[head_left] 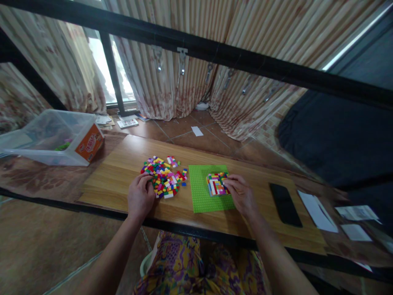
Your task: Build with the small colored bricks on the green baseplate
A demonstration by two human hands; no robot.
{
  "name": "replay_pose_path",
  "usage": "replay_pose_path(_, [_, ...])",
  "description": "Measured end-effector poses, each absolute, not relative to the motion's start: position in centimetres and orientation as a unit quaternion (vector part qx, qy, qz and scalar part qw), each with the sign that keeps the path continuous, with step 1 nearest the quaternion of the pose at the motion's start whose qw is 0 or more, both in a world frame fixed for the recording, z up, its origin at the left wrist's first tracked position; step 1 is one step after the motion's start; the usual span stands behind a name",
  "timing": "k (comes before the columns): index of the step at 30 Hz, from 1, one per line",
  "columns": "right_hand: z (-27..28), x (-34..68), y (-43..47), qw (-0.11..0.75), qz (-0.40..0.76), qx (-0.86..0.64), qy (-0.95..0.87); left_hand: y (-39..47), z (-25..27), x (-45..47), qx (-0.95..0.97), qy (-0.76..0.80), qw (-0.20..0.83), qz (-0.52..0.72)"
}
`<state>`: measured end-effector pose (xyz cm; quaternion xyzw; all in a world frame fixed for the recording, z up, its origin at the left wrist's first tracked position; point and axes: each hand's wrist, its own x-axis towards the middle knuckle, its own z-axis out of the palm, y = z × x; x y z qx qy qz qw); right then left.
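Can see white lettering (90, 142), too blurred to read, on the orange label (88, 146) of the clear bin (69, 157), plus a black-and-white, code-like pattern (129, 122) (equally unreadable) on a flat white item (124, 124).

Apparently a home, long striped curtains (196, 24), bright window (101, 63), brown tiled floor (181, 127)

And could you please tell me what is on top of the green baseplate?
A block of multicoloured bricks sits on the green baseplate, with the right hand at its right edge; the studs underneath are covered.
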<state>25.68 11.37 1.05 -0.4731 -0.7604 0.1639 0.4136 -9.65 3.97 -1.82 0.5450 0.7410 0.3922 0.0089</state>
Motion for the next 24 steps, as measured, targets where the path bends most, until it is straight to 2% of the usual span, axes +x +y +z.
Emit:
replay_pose_path(13, [1.97,25.66,11.87,0.357,0.164,-0.486,-0.781,4.0,-1.91,-9.66,0.547,0.739,0.005,0.394])
replay_pose_path(24, [2.02,25.53,12.09,0.351,0.152,-0.479,-0.79,4.05,-2.09,-9.76,0.544,0.735,0.01,0.405])
